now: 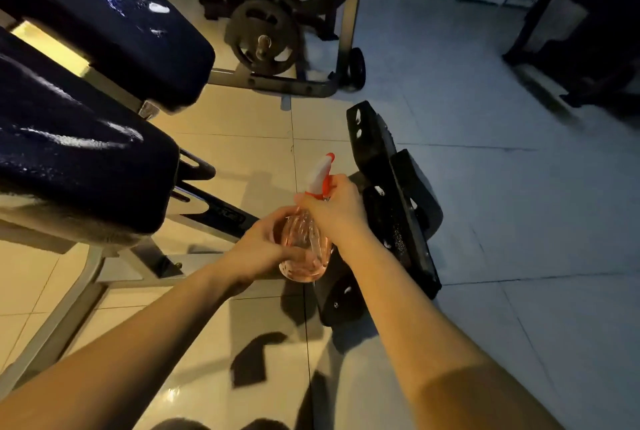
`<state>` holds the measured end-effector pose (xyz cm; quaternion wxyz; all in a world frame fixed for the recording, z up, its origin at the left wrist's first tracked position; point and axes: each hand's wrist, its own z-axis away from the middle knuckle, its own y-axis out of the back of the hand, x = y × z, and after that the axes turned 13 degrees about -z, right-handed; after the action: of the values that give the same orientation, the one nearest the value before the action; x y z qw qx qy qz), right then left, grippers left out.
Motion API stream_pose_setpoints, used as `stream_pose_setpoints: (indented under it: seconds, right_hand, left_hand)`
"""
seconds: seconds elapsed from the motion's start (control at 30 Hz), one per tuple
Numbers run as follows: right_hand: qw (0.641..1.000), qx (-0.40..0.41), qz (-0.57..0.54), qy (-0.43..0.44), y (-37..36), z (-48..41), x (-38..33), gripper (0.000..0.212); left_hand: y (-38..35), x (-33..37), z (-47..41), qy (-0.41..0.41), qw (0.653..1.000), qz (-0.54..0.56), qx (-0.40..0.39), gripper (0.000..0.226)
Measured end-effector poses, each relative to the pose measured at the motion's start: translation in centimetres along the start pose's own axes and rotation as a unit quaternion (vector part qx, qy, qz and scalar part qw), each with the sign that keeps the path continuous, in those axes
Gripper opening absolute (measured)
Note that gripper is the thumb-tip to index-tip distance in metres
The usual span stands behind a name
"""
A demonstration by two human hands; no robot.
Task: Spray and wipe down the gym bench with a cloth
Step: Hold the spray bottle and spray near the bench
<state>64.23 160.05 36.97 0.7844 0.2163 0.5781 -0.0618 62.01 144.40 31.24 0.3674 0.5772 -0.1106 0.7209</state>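
A clear spray bottle [306, 249] with pinkish liquid and an orange-and-white trigger head [320, 175] is held over the tiled floor, right of the bench. My left hand [263, 249] wraps round the bottle's body from the left. My right hand [334, 207] grips the neck just under the trigger head. The gym bench's dark blue padded seat [79, 159] and its back pad [114, 24] fill the left side; both show wet, shiny streaks. No cloth is visible.
The bench's grey metal frame [86, 277] runs along the floor at lower left. A black weight-plate stand [391, 194] lies just behind the bottle. A rack with weight plates [263, 38] stands at the back, and dark equipment [585, 24] at far right.
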Motion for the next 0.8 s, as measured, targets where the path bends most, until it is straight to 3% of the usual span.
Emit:
stream_pose_setpoints:
  seconds: [0.13,0.4,0.5,0.63,0.8]
  right_hand:
    - [0.999,0.021,-0.014,0.034,-1.4,-1.5,2.5,0.047]
    - [0.989,0.087,-0.025,0.113,-4.8,-0.8,12.1,0.068]
    - [0.986,0.103,-0.004,0.128,-5.4,0.5,16.5,0.066]
    - [0.988,0.108,-0.001,0.115,-5.8,2.5,21.1,0.057]
    - [0.984,0.12,0.028,0.13,-5.8,3.7,22.7,0.058]
  left_hand:
    - [0.0,-2.6,-2.1,-0.034,0.999,-0.012,0.004,0.08]
    - [-1.1,-11.2,-4.7,-0.128,0.991,-0.043,-0.02,0.089]
    - [-2.3,-15.0,-5.1,-0.17,0.981,-0.081,-0.039,0.085]
    - [-3.4,-17.5,-5.0,-0.127,0.971,-0.116,-0.164,0.076]
    - [-5.1,-19.1,-4.9,-0.122,0.972,-0.103,-0.173,0.076]
